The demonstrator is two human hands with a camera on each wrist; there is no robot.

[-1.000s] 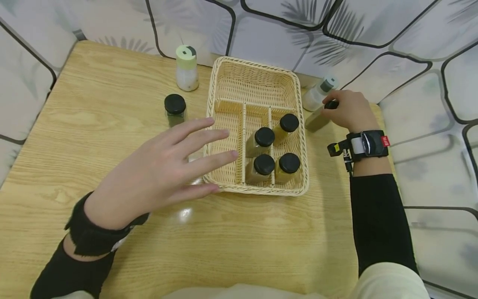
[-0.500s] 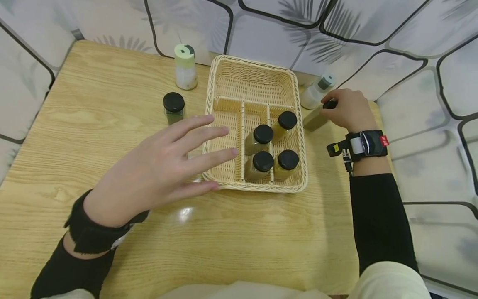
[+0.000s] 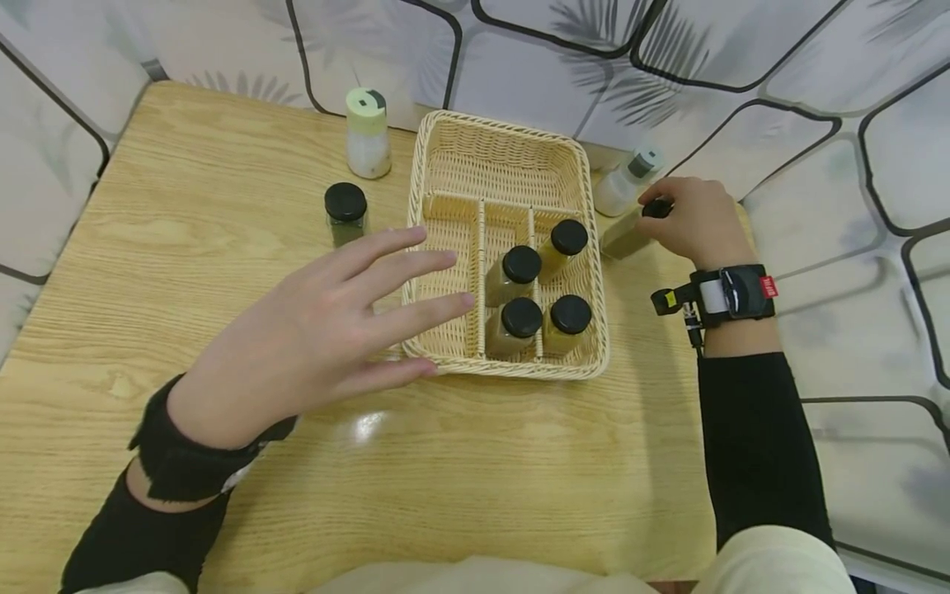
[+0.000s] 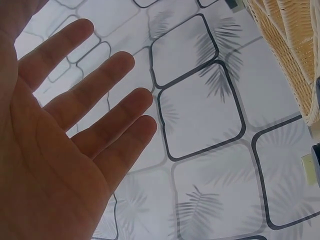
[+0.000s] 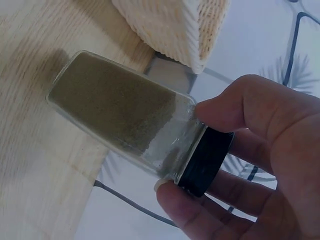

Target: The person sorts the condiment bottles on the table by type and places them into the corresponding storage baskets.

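My right hand grips a glass spice jar by its black lid, thumb on one side and fingers on the other. The jar holds grey-brown powder and stands at the right of the wicker basket. My left hand hovers over the basket's left front, fingers spread and holding nothing; its palm faces the left wrist camera. In the basket's middle and right compartments stand several black-lidded jars, among them a front right jar and a back right jar.
A jar with dark green contents stands left of the basket, partly behind my left hand. Behind it is a shaker with a pale green lid. Another shaker stands by the basket's back right corner. A patterned wall borders the wooden table.
The basket and table things shift slightly in the head view, as the camera moves a little. Both hands keep their poses, the right still holding the spice jar.
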